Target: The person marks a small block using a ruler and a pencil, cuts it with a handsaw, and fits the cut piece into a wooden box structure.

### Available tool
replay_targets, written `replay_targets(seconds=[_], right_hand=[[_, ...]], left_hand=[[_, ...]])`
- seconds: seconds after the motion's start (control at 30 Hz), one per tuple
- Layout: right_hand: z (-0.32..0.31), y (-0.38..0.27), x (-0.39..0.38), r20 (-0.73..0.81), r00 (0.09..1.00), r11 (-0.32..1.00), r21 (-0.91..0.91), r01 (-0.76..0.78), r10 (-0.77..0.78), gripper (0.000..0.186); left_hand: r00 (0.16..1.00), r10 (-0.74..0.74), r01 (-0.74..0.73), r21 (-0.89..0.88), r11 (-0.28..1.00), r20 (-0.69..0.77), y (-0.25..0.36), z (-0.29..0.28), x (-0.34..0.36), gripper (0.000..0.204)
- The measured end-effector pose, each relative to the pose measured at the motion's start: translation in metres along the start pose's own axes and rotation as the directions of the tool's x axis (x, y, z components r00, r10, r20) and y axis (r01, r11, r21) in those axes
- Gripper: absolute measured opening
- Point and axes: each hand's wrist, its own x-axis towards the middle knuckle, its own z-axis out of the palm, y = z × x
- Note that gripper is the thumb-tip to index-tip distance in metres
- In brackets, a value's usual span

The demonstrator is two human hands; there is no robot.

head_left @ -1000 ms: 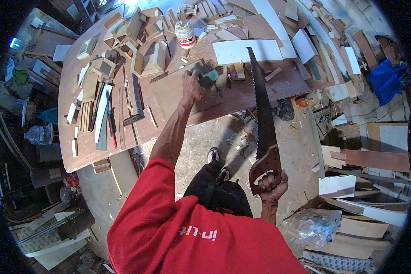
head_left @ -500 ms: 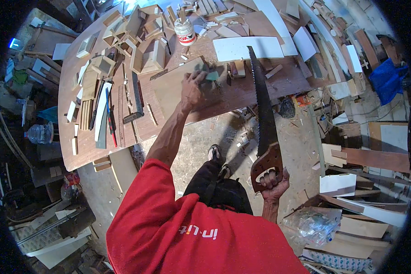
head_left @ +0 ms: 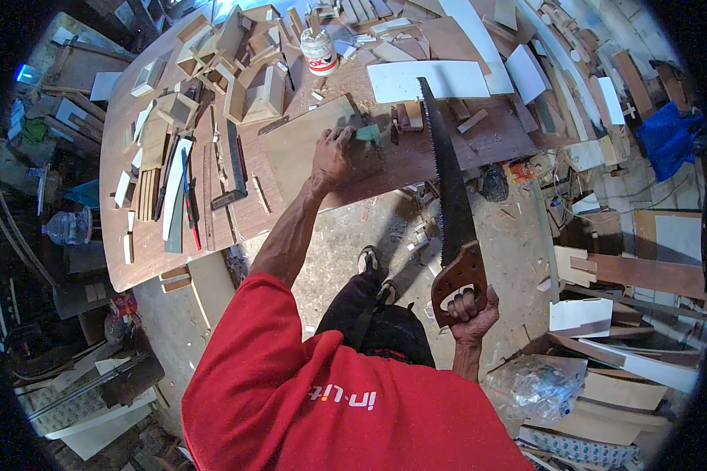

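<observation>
My right hand (head_left: 474,315) is wrapped round the brown wooden handle of a handsaw (head_left: 452,188). The saw points away from me, its dark toothed blade reaching over the table's front edge and its tip near a white panel (head_left: 428,82). My left hand (head_left: 334,161) rests with its fingers apart on a thin tan board (head_left: 292,157) lying flat at the front of the table. A small green piece (head_left: 368,133) lies just right of those fingers. Small wood blocks (head_left: 409,117) sit between it and the blade.
The brown worktable (head_left: 267,224) carries wooden box pieces (head_left: 263,94), a white tub (head_left: 319,53), a try square (head_left: 232,177) and pens (head_left: 188,200). Boards and offcuts (head_left: 605,377) are stacked at right. Wood scraps (head_left: 418,239) litter the floor near my feet.
The saw's tip has swung slightly left, while its handle stays nearly in place. My left hand remains on the board, with its fingers shifted a little. The board has moved very slightly.
</observation>
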Motion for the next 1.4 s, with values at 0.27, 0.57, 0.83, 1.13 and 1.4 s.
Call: replay_targets(seconds=[0.27,0.57,0.83,1.13,1.4], right_hand=[[-0.005,0.009,-0.003,0.001,0.987,0.931,-0.333,0.15,-0.159,0.041],[0.012,0.017,-0.007,0.072,0.978,0.802,-0.563,0.201,-0.194,0.035],[0.013,0.018,-0.008,0.076,0.967,0.792,-0.559,0.244,-0.244,0.032],[0.016,0.02,-0.011,0.129,0.968,0.72,-0.649,0.246,-0.215,0.049],[0.007,0.028,-0.005,0.244,0.938,0.585,-0.734,0.345,-0.247,0.055]], left_hand=[[0.997,0.048,-0.038,0.14,0.989,-0.066,0.02,0.002,0.012,0.042],[0.992,-0.127,0.125,0.092,0.988,0.016,0.007,0.017,0.017,0.054],[0.986,-0.081,0.096,0.103,0.99,-0.144,0.017,0.026,0.006,0.06],[0.99,-0.125,0.134,0.148,0.98,-0.069,0.015,0.023,0.011,0.039],[0.978,-0.206,0.21,0.159,0.965,-0.039,0.008,0.034,0.014,0.036]])
